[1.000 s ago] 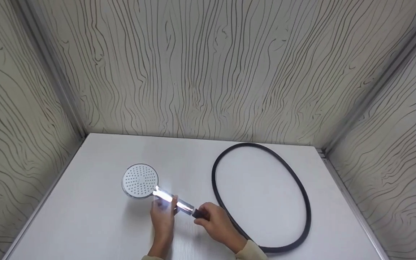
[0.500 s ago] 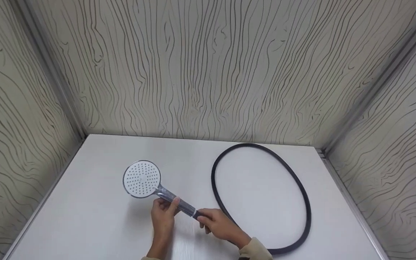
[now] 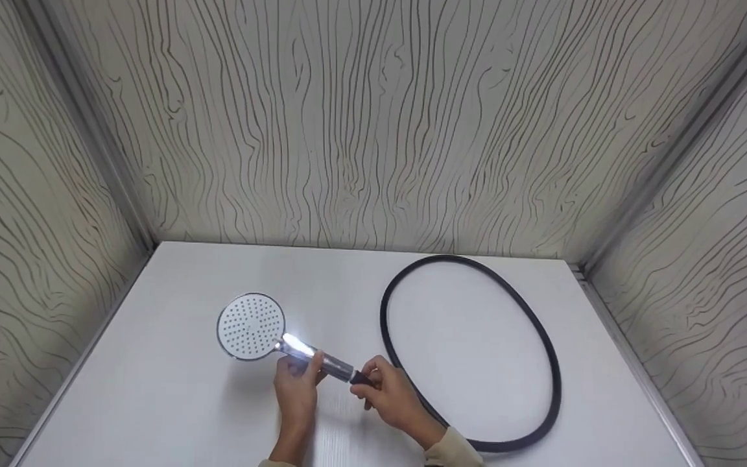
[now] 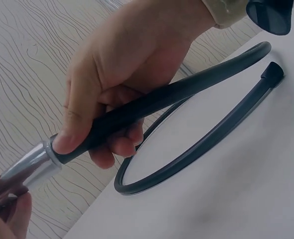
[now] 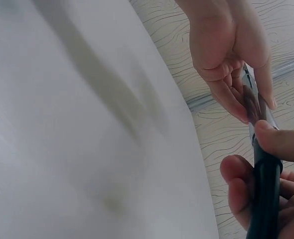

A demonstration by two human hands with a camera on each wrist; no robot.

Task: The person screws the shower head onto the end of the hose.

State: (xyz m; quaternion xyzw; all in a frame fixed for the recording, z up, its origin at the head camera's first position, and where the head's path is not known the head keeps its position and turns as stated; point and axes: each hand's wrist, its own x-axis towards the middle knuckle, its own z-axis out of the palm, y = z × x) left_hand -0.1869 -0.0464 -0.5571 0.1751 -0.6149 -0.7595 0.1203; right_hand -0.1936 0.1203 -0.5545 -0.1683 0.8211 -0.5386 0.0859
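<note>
Shower head face (image 3: 251, 326): pale, matt, plastic-looking, dotted with small nozzles. Handle (image 3: 299, 347): chrome-like, smooth, high gloss, throwing a hard white glare; I cannot tell solid metal from plating. Hose (image 4: 157, 102): black, smooth, rubber- or plastic-like, with a low sheen along its length. My sleeve (image 3: 454, 449): beige cloth, matt. Desk (image 3: 185, 389): white, smooth, softly reflective. Wall panels (image 3: 321, 130): pale, patterned with dark wood-grain lines; corner strips (image 3: 91, 130) grey and metal-looking, with a dull shine.
</note>
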